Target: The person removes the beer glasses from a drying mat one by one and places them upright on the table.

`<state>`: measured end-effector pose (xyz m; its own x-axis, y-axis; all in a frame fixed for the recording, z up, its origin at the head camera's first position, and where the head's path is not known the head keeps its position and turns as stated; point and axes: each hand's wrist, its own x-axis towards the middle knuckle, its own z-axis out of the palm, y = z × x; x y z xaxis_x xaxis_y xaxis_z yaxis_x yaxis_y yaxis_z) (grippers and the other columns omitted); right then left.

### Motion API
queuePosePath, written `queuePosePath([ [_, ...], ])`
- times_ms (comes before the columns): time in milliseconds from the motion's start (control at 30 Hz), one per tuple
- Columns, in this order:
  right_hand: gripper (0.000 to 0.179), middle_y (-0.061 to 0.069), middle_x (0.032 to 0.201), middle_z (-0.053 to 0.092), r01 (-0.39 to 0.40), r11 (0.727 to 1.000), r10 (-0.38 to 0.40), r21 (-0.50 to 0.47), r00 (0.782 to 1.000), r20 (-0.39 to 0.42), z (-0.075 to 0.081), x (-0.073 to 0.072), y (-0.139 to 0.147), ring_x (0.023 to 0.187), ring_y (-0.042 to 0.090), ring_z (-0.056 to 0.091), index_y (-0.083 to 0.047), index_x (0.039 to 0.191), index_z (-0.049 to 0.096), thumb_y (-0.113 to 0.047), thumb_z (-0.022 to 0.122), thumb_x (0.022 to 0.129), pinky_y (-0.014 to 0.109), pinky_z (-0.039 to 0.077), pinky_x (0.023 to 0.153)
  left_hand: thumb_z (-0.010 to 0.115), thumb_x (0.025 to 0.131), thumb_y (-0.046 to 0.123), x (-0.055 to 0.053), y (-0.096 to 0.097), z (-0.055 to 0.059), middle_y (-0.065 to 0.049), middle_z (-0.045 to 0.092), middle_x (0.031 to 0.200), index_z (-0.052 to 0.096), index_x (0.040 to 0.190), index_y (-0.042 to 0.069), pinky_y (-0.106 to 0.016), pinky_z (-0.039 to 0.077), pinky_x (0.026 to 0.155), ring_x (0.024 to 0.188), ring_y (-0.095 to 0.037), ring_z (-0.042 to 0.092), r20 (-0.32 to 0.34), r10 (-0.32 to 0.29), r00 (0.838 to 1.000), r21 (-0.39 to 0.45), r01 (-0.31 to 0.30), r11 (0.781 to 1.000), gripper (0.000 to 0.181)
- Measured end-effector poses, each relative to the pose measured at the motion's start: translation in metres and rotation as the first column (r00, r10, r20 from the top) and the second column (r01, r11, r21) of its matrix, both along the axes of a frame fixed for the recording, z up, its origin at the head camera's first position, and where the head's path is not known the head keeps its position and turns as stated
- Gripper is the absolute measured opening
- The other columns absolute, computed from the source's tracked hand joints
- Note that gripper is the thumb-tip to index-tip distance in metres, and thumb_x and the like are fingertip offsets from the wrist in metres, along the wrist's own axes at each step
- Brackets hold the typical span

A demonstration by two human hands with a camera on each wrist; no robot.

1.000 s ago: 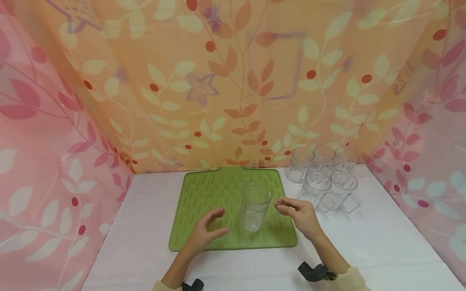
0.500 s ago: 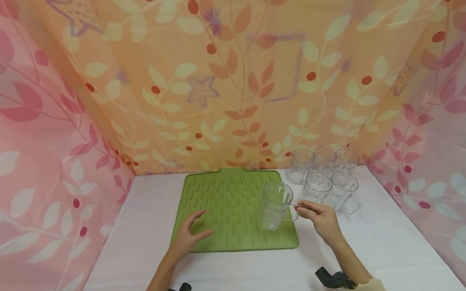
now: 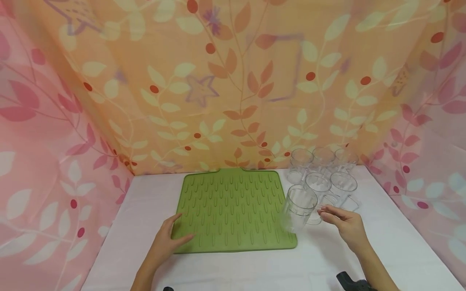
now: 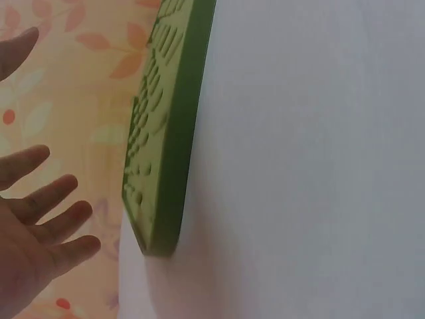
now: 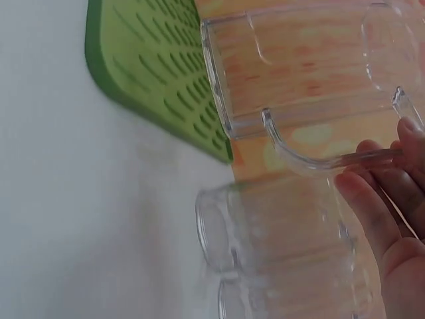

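A clear glass mug [image 3: 299,208] hangs over the right edge of the green ridged mat [image 3: 233,214]. My right hand [image 3: 346,226] pinches its handle [image 5: 312,161] between thumb and fingers. In the right wrist view the mug's base [image 5: 216,80] is raised off the white tabletop. Over the mat's left front corner, my left hand [image 3: 165,242] is held with fingers spread and nothing in it. The left wrist view shows that same hand [image 4: 33,232] beside the mat's edge [image 4: 172,166], apart from it.
Several more clear mugs [image 3: 344,182] stand in two rows at the back right of the white-covered table [image 3: 138,210], close beyond the held mug. A patterned cloth [image 3: 233,81] hangs behind the table, with pink cloth on both sides.
My right hand has carried the mug rightward from the middle of the mat to its right edge. My left hand has drawn back to the left, its fingers still spread.
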<state>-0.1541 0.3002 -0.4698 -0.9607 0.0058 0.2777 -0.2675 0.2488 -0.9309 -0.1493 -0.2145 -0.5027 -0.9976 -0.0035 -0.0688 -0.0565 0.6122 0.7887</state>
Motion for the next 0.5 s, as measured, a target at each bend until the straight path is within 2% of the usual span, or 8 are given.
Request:
queuePosePath([
  [100,0.035,-0.021,0.096,0.073,0.021,0.999,-0.022,0.034,1.0,0.022,0.001,0.005,0.014,0.089,-0.006,0.07,0.025,0.115,0.055,0.002,0.064,0.09,0.008,0.054,0.077,0.079,0.079,0.041,0.0,-0.006,0.001,-0.023,0.03,0.155,0.032,0.151,0.006,-0.065,0.024,0.115,0.144,-0.046,0.025,0.021,0.003,1.0,-0.051,-0.002,0.999,0.092],
  [300,0.034,-0.022,0.097,0.073,0.054,0.994,-0.06,0.094,0.996,0.065,0.003,0.016,0.041,0.09,-0.008,0.069,0.019,0.119,0.058,-0.001,0.063,0.091,0.004,0.051,0.077,0.081,0.077,0.039,0.003,-0.013,-0.003,-0.031,0.035,0.15,0.033,0.147,-0.005,-0.065,0.027,0.114,0.141,-0.05,0.029,0.038,-0.001,0.999,-0.129,0.006,0.992,0.096],
  [500,0.029,-0.018,0.097,0.075,0.052,0.998,-0.045,-0.044,0.991,0.127,0.004,0.027,0.067,0.09,-0.006,0.07,0.003,0.119,0.067,0.001,0.064,0.091,0.004,0.051,0.076,0.082,0.074,0.041,0.004,-0.016,-0.006,-0.037,0.035,0.147,0.03,0.145,-0.013,-0.066,0.028,0.112,0.137,-0.054,0.031,0.072,-0.024,0.997,-0.194,0.038,0.98,0.103],
])
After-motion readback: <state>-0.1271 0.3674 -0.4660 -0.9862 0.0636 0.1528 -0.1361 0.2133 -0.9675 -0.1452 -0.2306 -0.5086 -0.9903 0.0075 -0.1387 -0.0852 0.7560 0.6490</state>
